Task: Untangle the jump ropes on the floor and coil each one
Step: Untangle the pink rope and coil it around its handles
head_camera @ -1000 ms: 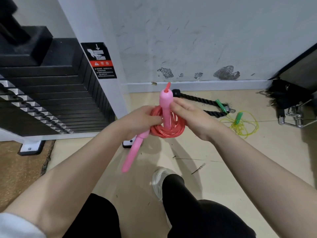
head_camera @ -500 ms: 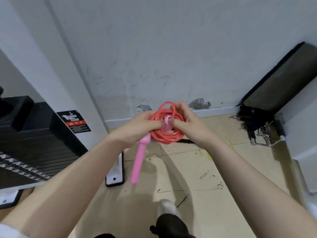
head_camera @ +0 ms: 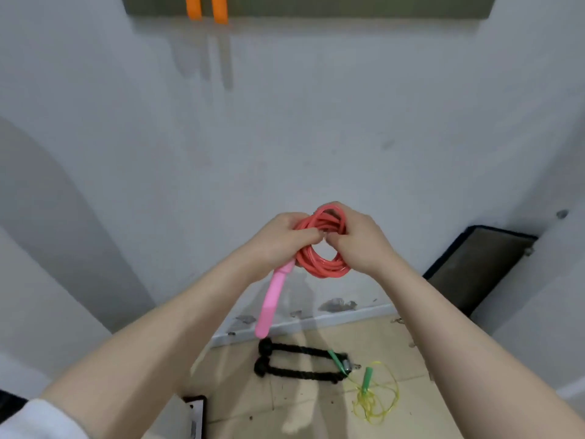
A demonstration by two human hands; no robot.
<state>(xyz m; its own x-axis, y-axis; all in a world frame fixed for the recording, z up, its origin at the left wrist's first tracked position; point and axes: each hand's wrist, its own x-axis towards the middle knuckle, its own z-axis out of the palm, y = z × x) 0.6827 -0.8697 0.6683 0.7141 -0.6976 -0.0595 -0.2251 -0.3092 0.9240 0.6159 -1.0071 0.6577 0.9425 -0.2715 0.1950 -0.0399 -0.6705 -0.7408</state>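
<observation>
Sleeve: white cuff (head_camera: pixel 38 421) at the bottom left corner, bare forearms reaching up and forward from there.
Left hand: left hand (head_camera: pixel 278 240) has its fingers curled tight round the left side of the red coil, knuckles meeting the other hand's in the middle.
Right hand: right hand (head_camera: pixel 359 240) grips the right side of the coil, fingers folded in through the loops; the fingertips themselves are hidden.
Red rope: red rope (head_camera: pixel 323 248) is held up in the air in front of the wall, wound into a neat round bundle of several turns.
Pink handle: pink handle (head_camera: pixel 273 299) hangs loose below the left hand, tilted down and left; the second handle can't be seen, probably tucked inside the hands.
Floor: tan floor (head_camera: pixel 310 403) below, with the rest of the gear near its far edge by the wall.
Yellow rope: yellow rope (head_camera: pixel 375 397) and its green handles (head_camera: pixel 367 380) lie in a loose scribble, not coiled.
Black rope: thick black rope (head_camera: pixel 297 361) lies doubled beside it, one green handle across its right end.
Progress: red one looks all but finished, likely just securing the last wrap; the yellow one looks untouched, so roughly halfway at best.
</observation>
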